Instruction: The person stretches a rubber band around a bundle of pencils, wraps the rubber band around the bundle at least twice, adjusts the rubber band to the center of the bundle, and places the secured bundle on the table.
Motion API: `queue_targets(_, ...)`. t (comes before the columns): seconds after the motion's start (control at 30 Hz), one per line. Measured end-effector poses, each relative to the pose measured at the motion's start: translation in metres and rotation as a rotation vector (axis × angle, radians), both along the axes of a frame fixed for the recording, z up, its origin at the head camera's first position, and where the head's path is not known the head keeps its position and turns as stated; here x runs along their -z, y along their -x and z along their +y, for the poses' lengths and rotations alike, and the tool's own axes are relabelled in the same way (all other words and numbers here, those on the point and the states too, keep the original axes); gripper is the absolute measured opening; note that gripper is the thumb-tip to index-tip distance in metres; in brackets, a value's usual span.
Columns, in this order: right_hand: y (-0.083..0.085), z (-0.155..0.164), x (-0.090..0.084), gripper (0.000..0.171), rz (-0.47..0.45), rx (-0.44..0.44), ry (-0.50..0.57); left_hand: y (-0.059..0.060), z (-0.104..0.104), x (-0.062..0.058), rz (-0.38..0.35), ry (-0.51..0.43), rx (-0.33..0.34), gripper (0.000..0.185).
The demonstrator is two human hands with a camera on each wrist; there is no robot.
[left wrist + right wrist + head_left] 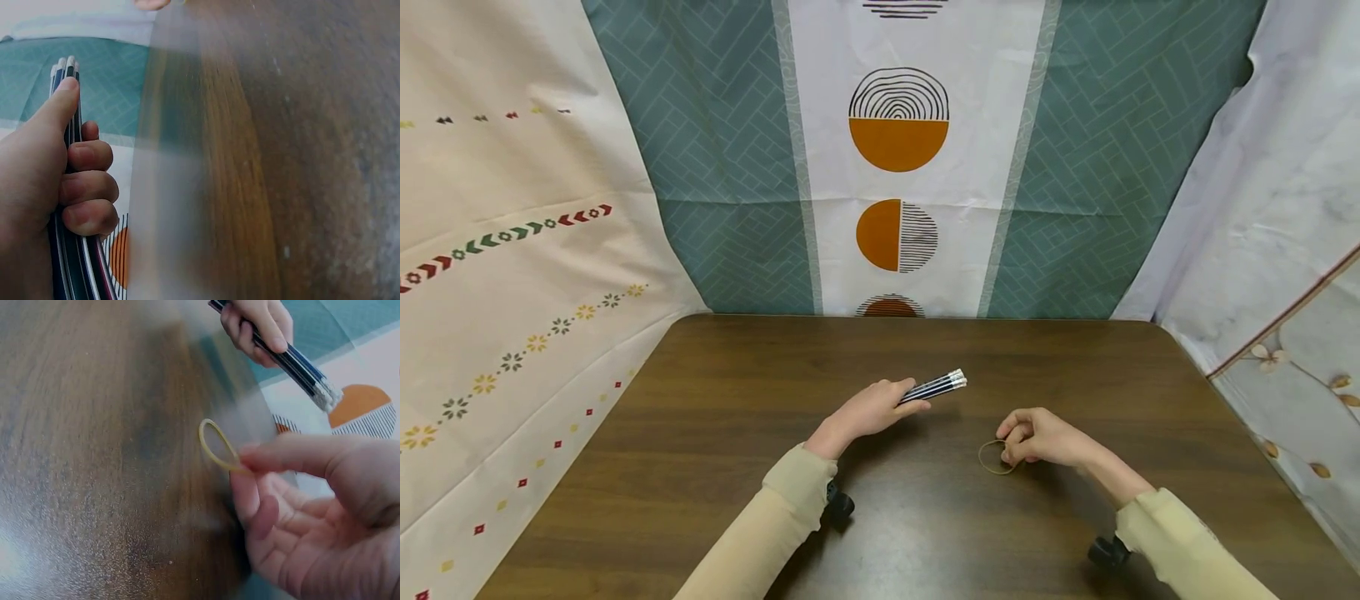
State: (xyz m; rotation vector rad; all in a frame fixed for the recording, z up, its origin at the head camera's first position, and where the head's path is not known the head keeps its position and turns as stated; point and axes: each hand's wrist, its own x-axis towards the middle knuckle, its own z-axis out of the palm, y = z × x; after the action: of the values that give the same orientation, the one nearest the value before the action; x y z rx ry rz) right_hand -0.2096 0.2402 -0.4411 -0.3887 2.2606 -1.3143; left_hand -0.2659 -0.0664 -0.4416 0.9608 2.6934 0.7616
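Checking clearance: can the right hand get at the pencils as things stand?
Likely yes: the pencils jut past the left hand toward the right hand, with nothing visible between. Pinching the rubber band may limit its grip, though.

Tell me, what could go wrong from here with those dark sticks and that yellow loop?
No tie shows around the dark sticks; the left hand grips them together, so a looser hold might let some slide out. The yellow loop is thin and pinched at one end by the right hand, so it could slip free.
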Motion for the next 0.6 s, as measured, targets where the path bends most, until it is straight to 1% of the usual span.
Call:
queue_targets(0.07,-0.001,-0.004,-0.001,0.032,0.016,0.031,-0.052,0.001,0.001,0.001,0.006,0.015,0.01,0.034)
queue_targets(0.2,0.001,-0.011,-0.002,0.014,0.114,0.066,-0.153,0.003,0.001,0.002,0.023,0.026,0.029,0.035)
queue_targets(0.27,0.003,-0.012,-0.001,0.012,0.145,0.068,-0.167,0.004,0.001,0.003,0.023,0.021,0.041,0.035)
queue_targets(0.3,0.005,-0.012,-0.001,0.014,0.137,0.072,-0.154,0.005,0.002,0.003,0.019,0.015,0.047,0.035)
queue_targets(0.33,0.007,-0.012,-0.002,0.016,0.098,0.082,-0.12,0.005,0.002,0.003,0.016,0.01,0.053,0.035)
queue_targets(0.37,0.009,-0.012,-0.002,0.017,0.034,0.098,-0.062,0.006,0.002,0.004,0.011,0.004,0.057,0.035)
queue_targets(0.5,0.018,-0.012,-0.004,0.019,-0.255,0.188,0.259,0.008,0.004,0.004,-0.001,-0.013,0.065,0.034)
queue_targets(0.53,0.02,-0.013,-0.004,0.02,-0.304,0.204,0.337,0.009,0.004,0.004,0.001,-0.013,0.067,0.033)
queue_targets(0.57,0.021,-0.013,-0.005,0.023,-0.328,0.21,0.4,0.01,0.005,0.004,0.002,-0.013,0.068,0.034)
queue_targets(0.6,0.023,-0.014,-0.005,0.025,-0.329,0.208,0.447,0.01,0.006,0.004,0.001,-0.013,0.07,0.034)
